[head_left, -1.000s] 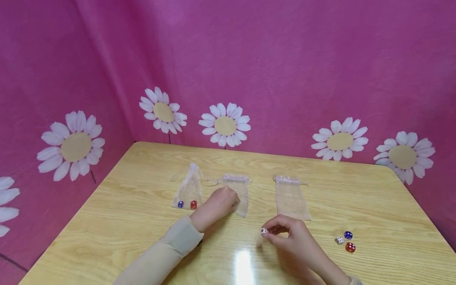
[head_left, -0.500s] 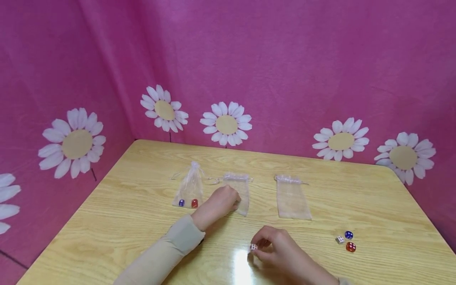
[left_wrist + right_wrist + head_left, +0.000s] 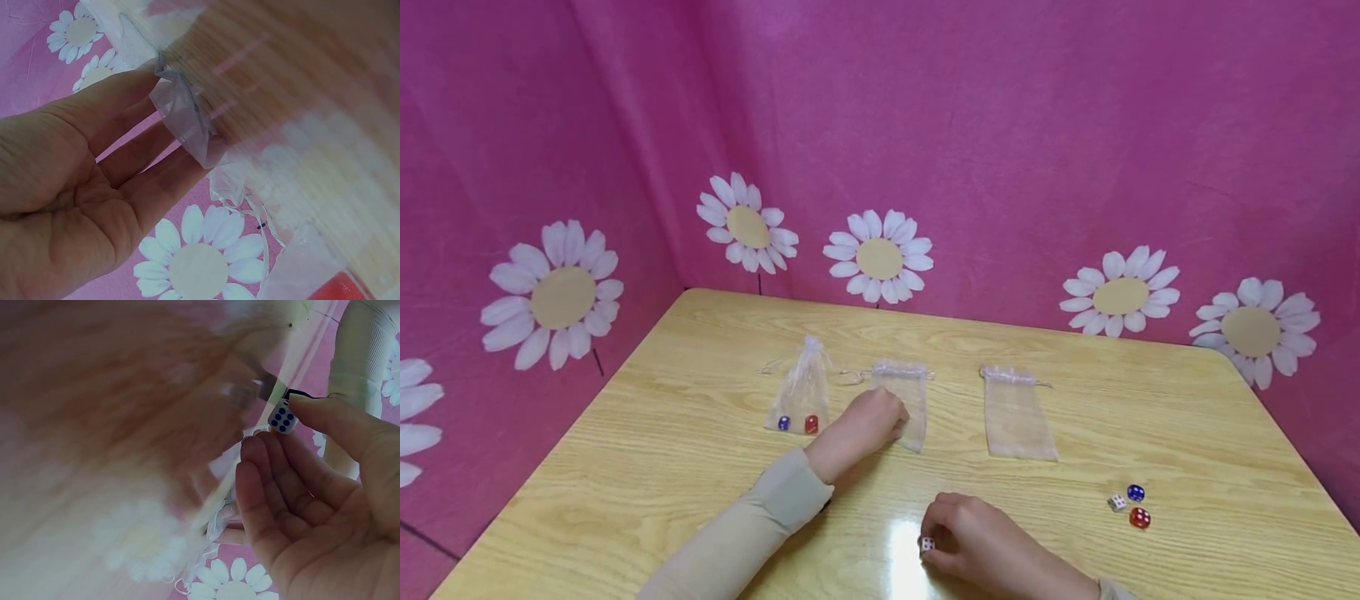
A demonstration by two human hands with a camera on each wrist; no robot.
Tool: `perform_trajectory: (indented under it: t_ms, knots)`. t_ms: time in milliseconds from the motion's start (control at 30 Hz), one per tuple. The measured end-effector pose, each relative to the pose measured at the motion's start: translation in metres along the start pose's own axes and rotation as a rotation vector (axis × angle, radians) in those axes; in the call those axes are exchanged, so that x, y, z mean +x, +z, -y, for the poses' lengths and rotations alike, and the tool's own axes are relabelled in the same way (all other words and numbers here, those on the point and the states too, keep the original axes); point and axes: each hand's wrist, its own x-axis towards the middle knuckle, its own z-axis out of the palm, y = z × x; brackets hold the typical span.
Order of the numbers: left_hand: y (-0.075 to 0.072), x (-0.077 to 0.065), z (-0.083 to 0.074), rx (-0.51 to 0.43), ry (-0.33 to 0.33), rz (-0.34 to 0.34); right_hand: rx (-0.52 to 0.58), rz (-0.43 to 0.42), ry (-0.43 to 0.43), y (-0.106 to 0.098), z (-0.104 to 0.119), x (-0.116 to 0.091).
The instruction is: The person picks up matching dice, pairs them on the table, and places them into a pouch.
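Observation:
My left hand (image 3: 863,421) lies over the middle sheer drawstring bag (image 3: 913,408), which is flat on the table. In the left wrist view, a raised fold of this bag (image 3: 184,119) is pinched at the fingertips of that hand. My right hand (image 3: 981,537) pinches a small white die (image 3: 927,544) between thumb and fingers, low over the table near its front. The right wrist view shows the white die (image 3: 282,419) at the thumb tip, a face of blue dots toward the camera.
Left of the hands, a cinched sheer bag (image 3: 801,387) has a blue die (image 3: 784,423) and a red die (image 3: 811,424) inside. Another flat sheer bag (image 3: 1018,417) lies to the right. Loose white (image 3: 1117,502), blue (image 3: 1136,493) and red (image 3: 1140,517) dice sit farther right. A pink curtain (image 3: 970,167) borders the table.
My right hand has moved left and toward the table's front edge, carrying the white die. The left hand has stayed at the middle bag.

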Motion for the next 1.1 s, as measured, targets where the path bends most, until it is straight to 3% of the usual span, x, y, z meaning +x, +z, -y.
perform_trajectory:
  t_ms: [233,833,933,1100]
  knots:
    - [-0.0003,0.0004,0.0005,0.033,0.016,0.003,-0.053,0.004,-0.012,0.0013,-0.0003,0.0003]
    - [0.0,-0.0002,0.0012,0.08,0.037,-0.002,-0.04,0.034,0.009,0.0001,0.0021,-0.0001]
    - [-0.0001,0.0,0.0012,0.079,0.041,-0.006,0.012,0.044,0.04,-0.0012,0.0017,-0.0007]
    - [-0.0017,-0.0009,0.0003,0.094,0.048,-0.012,0.199,0.017,0.152,-0.0066,-0.0012,-0.0024]
